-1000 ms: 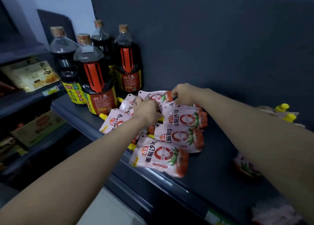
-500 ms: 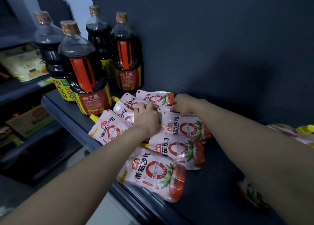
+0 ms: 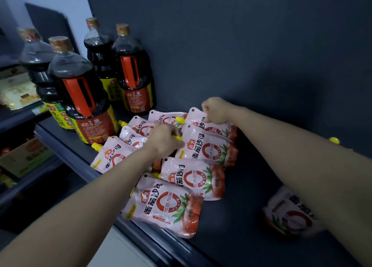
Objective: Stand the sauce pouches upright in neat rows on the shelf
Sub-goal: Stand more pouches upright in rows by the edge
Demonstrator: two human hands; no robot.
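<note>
Several pink tomato sauce pouches with yellow spouts lie flat in a heap on the dark shelf (image 3: 247, 212). My right hand (image 3: 216, 110) grips the top edge of the rearmost pouch (image 3: 196, 118) and lifts that end. My left hand (image 3: 164, 140) is closed on the yellow spout of the pouch in front of it (image 3: 207, 145). Two more pouches lie nearer me, one in the middle (image 3: 195, 178) and one at the shelf's front edge (image 3: 167, 204). Others lie to the left, partly under my left forearm.
Large dark soy sauce bottles (image 3: 84, 97) stand at the shelf's left end, close to the heap. Another pouch (image 3: 289, 214) lies at the right, partly hidden by my right arm. Lower shelves with boxes (image 3: 24, 158) are on the far left. The dark back panel rises behind.
My right hand has raised the top edge of the rearmost pouch. My left hand has shifted right onto a yellow spout. The camera view has moved slightly.
</note>
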